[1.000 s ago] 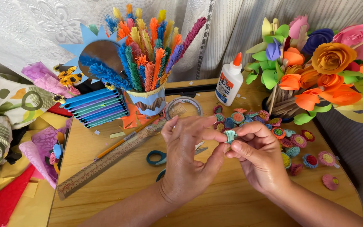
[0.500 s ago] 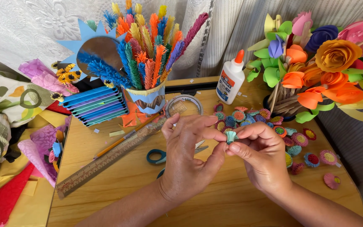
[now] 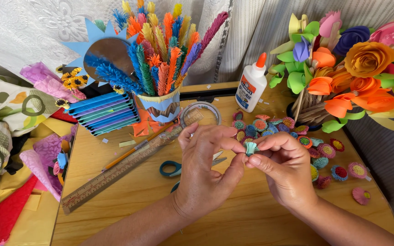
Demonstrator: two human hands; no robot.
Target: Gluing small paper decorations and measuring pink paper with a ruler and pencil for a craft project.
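Observation:
My left hand [image 3: 206,171] and my right hand [image 3: 282,166] meet above the wooden table [image 3: 128,200] and pinch between their fingertips a small teal fringed paper roll [image 3: 251,147]. Both thumbs and forefingers touch the roll. Beneath the left hand lie blue-handled scissors [image 3: 172,168], partly hidden. Several small rolled fringed paper flowers [image 3: 306,141] in pink, blue and green lie scattered just behind and right of my right hand.
A long ruler [image 3: 115,171] and a pencil [image 3: 133,150] lie diagonally left. Behind stand a cup of fringed paper stems [image 3: 163,107], a tape roll [image 3: 200,114], a glue bottle [image 3: 251,84], a paper flower bouquet [image 3: 343,68], stacked blue strips [image 3: 101,114]. Coloured paper sheets [image 3: 10,214] spill at left.
My hands have barely shifted; the fingers keep working the teal roll in place. The view has tilted slightly.

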